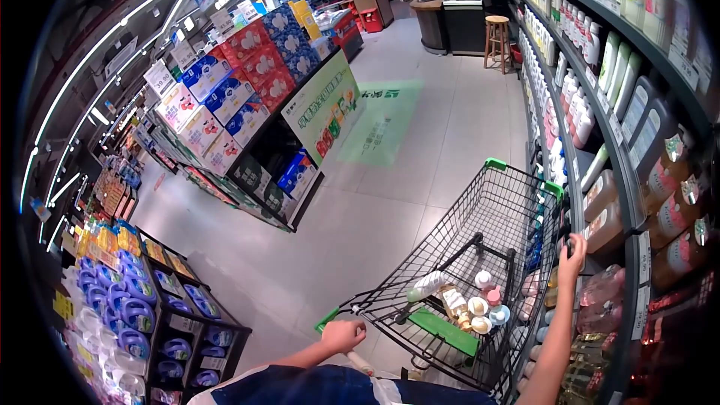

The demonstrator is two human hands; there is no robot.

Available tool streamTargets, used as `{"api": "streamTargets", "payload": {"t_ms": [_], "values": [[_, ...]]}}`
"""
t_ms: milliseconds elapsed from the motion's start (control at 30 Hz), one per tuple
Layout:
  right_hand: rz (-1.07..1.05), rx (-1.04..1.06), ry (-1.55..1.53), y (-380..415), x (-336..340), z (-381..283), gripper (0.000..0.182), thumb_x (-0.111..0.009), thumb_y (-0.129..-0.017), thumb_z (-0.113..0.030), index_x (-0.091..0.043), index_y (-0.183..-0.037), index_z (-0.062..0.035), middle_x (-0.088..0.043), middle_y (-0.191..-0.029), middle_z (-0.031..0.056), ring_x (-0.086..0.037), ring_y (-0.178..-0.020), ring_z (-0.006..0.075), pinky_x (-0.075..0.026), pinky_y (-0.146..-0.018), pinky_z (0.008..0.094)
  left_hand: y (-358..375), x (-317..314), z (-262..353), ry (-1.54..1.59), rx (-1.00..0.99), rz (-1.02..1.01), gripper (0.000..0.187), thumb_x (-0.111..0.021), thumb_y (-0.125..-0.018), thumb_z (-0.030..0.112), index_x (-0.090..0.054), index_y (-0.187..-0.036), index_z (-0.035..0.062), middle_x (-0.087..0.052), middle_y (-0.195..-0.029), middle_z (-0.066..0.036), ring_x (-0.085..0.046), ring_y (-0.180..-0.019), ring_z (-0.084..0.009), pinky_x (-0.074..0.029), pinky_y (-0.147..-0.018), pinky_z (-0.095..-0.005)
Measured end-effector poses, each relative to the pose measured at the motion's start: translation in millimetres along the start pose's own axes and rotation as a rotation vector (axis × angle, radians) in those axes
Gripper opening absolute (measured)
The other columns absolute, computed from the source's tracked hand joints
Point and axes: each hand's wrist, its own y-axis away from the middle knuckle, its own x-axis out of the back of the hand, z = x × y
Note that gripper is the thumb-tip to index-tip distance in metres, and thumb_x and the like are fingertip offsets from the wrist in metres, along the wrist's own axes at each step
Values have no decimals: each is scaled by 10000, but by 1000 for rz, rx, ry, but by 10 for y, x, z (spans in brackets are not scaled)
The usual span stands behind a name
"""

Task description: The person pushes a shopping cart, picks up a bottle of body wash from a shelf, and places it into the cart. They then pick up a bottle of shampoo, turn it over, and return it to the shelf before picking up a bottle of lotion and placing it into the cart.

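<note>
My left hand [343,336] is loosely curled beside the green-ended corner of the shopping cart [442,236], with nothing visible in it. My right hand [572,256] reaches over the cart's right side to the shelf, fingers bent around a small dark thing I cannot make out. Close by stand amber bottles [602,226] and pink bottles [602,285]. Inside the cart, near its handle end, lie a white bottle with a green cap [427,286], a clear bottle with yellowish contents [455,304] and several upright bottles with white, pink and blue tops [487,304].
Tall shelves of bottles [577,116] run close along the cart's right. Left of the aisle [390,199] stand stacked tissue boxes [225,97] and a rack of purple detergent jugs [135,315]. A wooden stool [497,43] and a counter [463,26] are farther ahead.
</note>
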Motion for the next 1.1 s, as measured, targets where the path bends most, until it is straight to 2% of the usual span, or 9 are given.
{"api": "streamTargets", "payload": {"t_ms": [167, 367, 467, 500, 567, 700, 733, 767, 1100], "values": [[-578, -266, -220, 792, 356, -896, 173, -578, -853, -3, -601, -1024, -12, -642, -817, 65, -624, -756, 149, -499, -710, 281, -19, -59, -105, 44, -67, 58, 224, -540, -826, 376, -681, -899, 218, -686, -734, -60, -668, -691, -267, -513, -582, -403], [-996, -272, -243, 2065, 1006, -2053, 189, -668, -765, -101, -618, -937, -42, -649, -828, 107, -655, -766, 237, -512, -696, 356, 50, 32, -150, 140, -167, 126, 235, -522, -844, 374, -666, -905, 199, -679, -759, -74, -661, -711, -278, -504, -598, -423], [-1247, -516, -207, 2558, 1283, -2344, 536, -754, -791, -248, -532, -1216, -8, -652, -1021, 154, -633, -961, 219, -490, -866, 327, 8, -103, -276, 156, -251, 206, 238, -522, -852, 380, -667, -947, 217, -680, -726, -62, -660, -680, -283, -505, -579, -429], [-1178, -524, -131, 2669, 1326, -2620, 400, -744, -755, -223, -596, -1058, -7, -661, -930, 151, -648, -899, 270, -501, -794, 369, 19, -78, -295, 177, -275, 216, 240, -523, -851, 378, -666, -949, 213, -681, -735, -67, -660, -687, -287, -507, -589, -435], [-1328, -302, 245, 3028, 1399, -2640, 572, -739, -753, -264, -511, -1250, -97, -510, -1263, 223, -560, -1115, 322, -442, -935, 412, 46, -49, -329, 196, -297, 217, 243, -516, -842, 368, -653, -878, 171, -675, -735, -81, -660, -680, -291, -500, -587, -447], [-1089, -117, 594, 3671, 1444, -2682, 515, -688, -809, -262, -522, -1275, -117, -632, -1092, 190, -636, -946, 290, -503, -819, 392, 66, -87, -450, 202, -383, 188, 251, -511, -832, 339, -667, -823, 143, -677, -726, -97, -659, -666, -303, -504, -584, -455], [-766, -59, 608, 3978, 1397, -2379, 201, -708, -691, -161, -584, -796, -42, -620, -777, 140, -613, -782, 339, -463, -668, 449, 76, -113, -479, 213, -405, 199, 250, -513, -829, 337, -668, -814, 142, -677, -726, -98, -660, -668, -303, -506, -586, -457], [-547, 114, 671, 4103, 1343, -2317, 192, -670, -626, -123, -482, -637, -86, -541, -666, 139, -541, -703, 385, -381, -602, 506, 93, -131, -526, 222, -429, 209, 249, -515, -827, 335, -669, -806, 140, -677, -726, -100, -662, -670, -303, -507, -588, -459], [-463, 183, 705, 4445, 1429, -2403, 204, -678, -612, -142, -477, -630, -116, -518, -638, 106, -530, -600, 356, -406, -536, 471, 544, -290, -790, 249, -444, 140, 251, -507, -837, 346, -669, -833, 154, -676, -740, -94, -660, -688, -309, -505, -609, -464]]}}
